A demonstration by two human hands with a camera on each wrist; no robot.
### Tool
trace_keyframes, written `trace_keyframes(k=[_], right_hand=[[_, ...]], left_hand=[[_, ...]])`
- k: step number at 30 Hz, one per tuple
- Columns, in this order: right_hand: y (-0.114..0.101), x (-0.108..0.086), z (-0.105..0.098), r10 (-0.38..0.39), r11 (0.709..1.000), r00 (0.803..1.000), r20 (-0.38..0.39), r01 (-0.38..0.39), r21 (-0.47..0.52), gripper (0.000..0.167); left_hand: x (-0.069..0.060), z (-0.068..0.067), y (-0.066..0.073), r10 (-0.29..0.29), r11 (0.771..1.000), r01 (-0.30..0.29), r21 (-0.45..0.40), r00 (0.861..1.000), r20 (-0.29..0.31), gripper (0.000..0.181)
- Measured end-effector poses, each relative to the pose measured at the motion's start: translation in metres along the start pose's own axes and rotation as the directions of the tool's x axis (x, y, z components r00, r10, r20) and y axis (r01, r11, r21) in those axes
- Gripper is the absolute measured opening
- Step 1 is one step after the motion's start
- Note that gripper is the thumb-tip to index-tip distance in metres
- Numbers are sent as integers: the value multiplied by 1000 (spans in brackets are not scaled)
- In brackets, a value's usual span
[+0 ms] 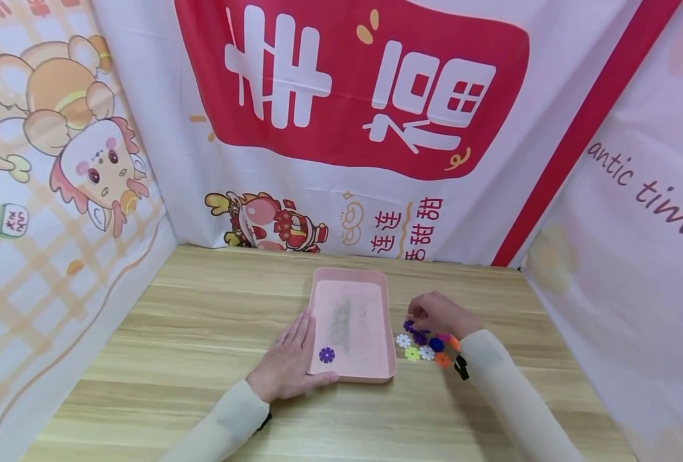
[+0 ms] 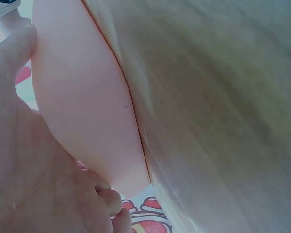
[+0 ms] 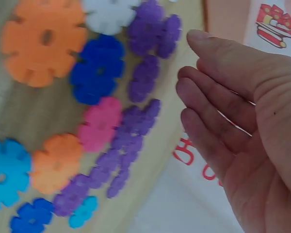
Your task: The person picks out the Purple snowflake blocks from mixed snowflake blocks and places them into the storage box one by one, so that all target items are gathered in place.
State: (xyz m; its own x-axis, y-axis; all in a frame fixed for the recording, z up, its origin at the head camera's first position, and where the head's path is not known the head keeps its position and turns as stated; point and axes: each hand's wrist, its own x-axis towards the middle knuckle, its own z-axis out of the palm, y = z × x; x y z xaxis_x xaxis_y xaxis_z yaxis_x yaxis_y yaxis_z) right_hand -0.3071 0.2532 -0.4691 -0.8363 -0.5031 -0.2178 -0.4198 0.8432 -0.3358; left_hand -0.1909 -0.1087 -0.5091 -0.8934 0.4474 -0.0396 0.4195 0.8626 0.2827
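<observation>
A shallow pink tray (image 1: 370,321) lies on the table with one purple snowflake piece (image 1: 326,355) in its near left corner. My left hand (image 1: 286,359) rests against the tray's left wall, fingers straight along it and thumb at the near edge. In the left wrist view the hand (image 2: 43,165) touches the tray's outer side (image 2: 82,87). To the tray's right, my right hand (image 1: 442,314) hovers over a pile of snowflake pieces. In the right wrist view its fingers (image 3: 208,97) are loosely bent with nothing visible between them, near purple pieces (image 3: 144,29).
The pile also holds yellow (image 1: 412,353), white (image 1: 403,341), orange (image 1: 442,360) and dark blue (image 1: 437,345) pieces. Pink and light blue (image 3: 7,170) ones show in the right wrist view. Printed cloth walls (image 1: 341,160) stand behind and beside the wooden table (image 1: 214,308).
</observation>
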Motion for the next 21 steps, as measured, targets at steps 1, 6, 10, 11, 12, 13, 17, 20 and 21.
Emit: trace_keyframes(k=[1,6,10,11,12,13,17,20,21], right_hand=[[1,0,2,2,1000,1000,-1,-2,4,18],[3,5,13,37,999,999,12,-37,24,17],[5,9,16,65,998,998,17,-65,22,19],[5,10,15,79,996,997,21,-80,26,19],[5,11,15,94,995,995,28,-95,35,19],[6,12,14,105,993,994,34,-106,41,20],[9,17,11,143,985,988,54,-148,93,19],[12,21,10,146,980,988,55,-152,131,18],[13,22,9,146,978,988,55,-153,144,18]], left_hand=[[0,0,0,0,1000,0,-1,1000,1,126],[0,0,-1,3,1000,-3,-5,1000,-2,124],[-1,2,-1,5,1000,-5,-11,1000,-1,123],[0,2,0,7,1000,-7,-14,1000,-2,122],[0,2,0,8,1000,-9,-17,1000,-3,122],[0,2,0,10,1000,-10,-21,1000,-5,122],[0,2,1,11,1000,-11,-24,1000,-10,122],[1,2,1,3,1000,-3,-21,1000,-7,122],[1,1,0,0,1000,-1,-22,1000,-6,122]])
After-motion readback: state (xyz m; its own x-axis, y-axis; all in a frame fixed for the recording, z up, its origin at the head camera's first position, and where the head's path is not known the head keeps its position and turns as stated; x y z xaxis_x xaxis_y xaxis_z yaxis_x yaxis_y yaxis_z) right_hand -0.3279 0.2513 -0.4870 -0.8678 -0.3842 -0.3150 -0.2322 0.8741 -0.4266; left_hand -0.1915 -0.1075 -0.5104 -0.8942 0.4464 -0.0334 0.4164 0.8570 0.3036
